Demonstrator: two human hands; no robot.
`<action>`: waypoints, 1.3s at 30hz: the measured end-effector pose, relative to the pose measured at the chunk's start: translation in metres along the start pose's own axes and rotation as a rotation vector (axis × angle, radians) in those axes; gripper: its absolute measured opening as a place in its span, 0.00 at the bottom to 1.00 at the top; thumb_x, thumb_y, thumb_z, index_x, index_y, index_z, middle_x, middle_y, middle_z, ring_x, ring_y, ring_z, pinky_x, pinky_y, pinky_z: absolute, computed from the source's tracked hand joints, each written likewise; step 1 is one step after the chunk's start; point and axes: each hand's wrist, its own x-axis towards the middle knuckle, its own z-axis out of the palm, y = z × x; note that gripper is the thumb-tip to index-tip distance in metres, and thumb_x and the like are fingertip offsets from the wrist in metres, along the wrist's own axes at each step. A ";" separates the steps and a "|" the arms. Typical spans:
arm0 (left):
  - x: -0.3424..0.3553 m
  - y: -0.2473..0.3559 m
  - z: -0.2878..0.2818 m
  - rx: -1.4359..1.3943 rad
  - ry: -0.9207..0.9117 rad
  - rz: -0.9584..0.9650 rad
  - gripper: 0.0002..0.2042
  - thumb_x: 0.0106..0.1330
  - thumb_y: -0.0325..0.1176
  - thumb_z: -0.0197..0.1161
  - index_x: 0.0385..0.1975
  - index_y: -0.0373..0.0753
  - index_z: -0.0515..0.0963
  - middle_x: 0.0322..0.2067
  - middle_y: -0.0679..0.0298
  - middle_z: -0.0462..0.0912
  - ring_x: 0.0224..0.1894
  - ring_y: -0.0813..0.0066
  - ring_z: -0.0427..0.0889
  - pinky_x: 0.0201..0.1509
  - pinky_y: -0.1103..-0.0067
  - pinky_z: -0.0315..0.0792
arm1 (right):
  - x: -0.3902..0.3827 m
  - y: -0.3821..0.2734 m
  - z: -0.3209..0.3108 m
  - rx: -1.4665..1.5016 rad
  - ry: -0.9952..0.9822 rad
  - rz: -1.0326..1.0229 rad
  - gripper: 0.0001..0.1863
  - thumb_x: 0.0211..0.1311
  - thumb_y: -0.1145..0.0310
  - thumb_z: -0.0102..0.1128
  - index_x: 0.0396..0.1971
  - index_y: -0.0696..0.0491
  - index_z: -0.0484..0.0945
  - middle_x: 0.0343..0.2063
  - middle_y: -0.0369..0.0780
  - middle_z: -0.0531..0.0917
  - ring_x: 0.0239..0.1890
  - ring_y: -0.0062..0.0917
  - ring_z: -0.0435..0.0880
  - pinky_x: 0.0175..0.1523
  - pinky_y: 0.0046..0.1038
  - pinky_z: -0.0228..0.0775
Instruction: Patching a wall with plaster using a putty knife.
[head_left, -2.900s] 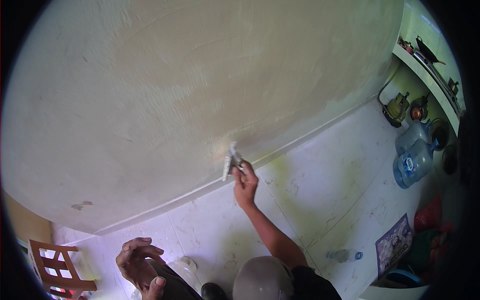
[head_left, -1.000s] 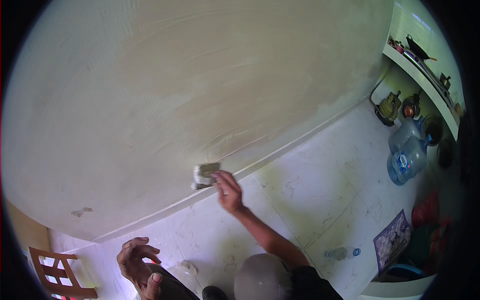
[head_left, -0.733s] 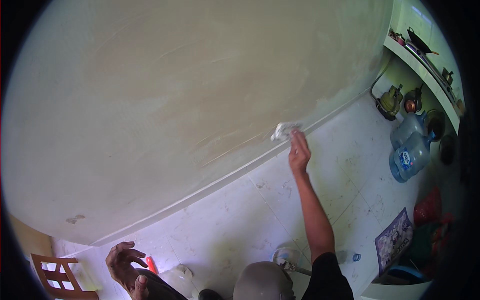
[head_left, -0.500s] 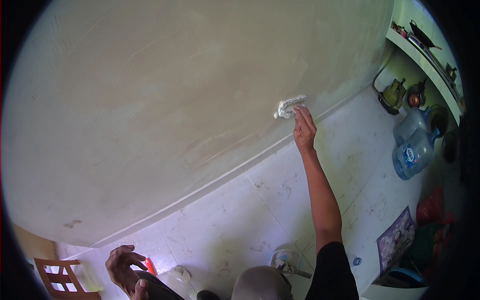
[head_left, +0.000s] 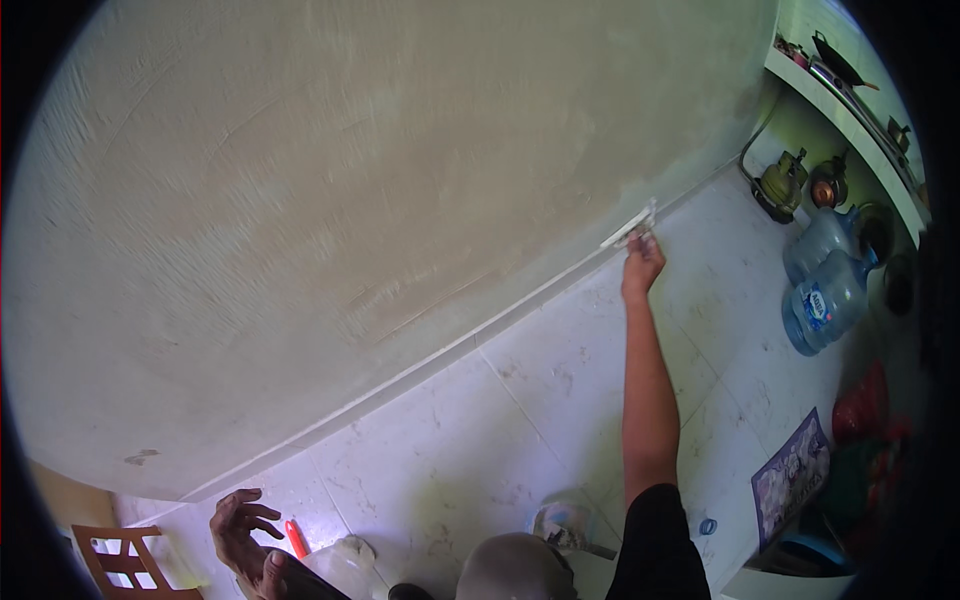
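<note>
Out to the right, my right hand (head_left: 643,266) is closed on a putty knife (head_left: 630,229) smeared with white putty. The flat blade lies against the bottom of the wall (head_left: 400,180), close to the baseboard (head_left: 440,362). Patchy, streaked putty covers the wall's surface. At the lower left my left hand (head_left: 243,540) holds nothing, its fingers apart and slightly bent. Near my knee stands a tub (head_left: 562,522) with whitish stuff in it and a tool's handle sticking out.
A red object (head_left: 296,539) and a plastic bag (head_left: 345,562) lie near my left hand. A brown chair (head_left: 125,560) is at far left. To the right are water jugs (head_left: 830,300), a gas cylinder (head_left: 782,185), a purple printed bag (head_left: 792,478) and a counter (head_left: 850,125).
My right hand has moved right and down with the putty knife, from the wall's face to its lower edge. My left hand has stayed almost where it was.
</note>
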 end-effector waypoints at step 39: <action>-0.029 0.038 -0.059 -0.278 0.108 0.129 0.43 0.52 0.56 0.72 0.64 0.37 0.63 0.48 0.47 0.75 0.32 0.67 0.81 0.25 0.81 0.73 | -0.396 -0.218 0.185 -0.079 -0.462 -0.443 0.15 0.60 0.77 0.67 0.47 0.64 0.80 0.43 0.52 0.83 0.44 0.47 0.84 0.50 0.37 0.77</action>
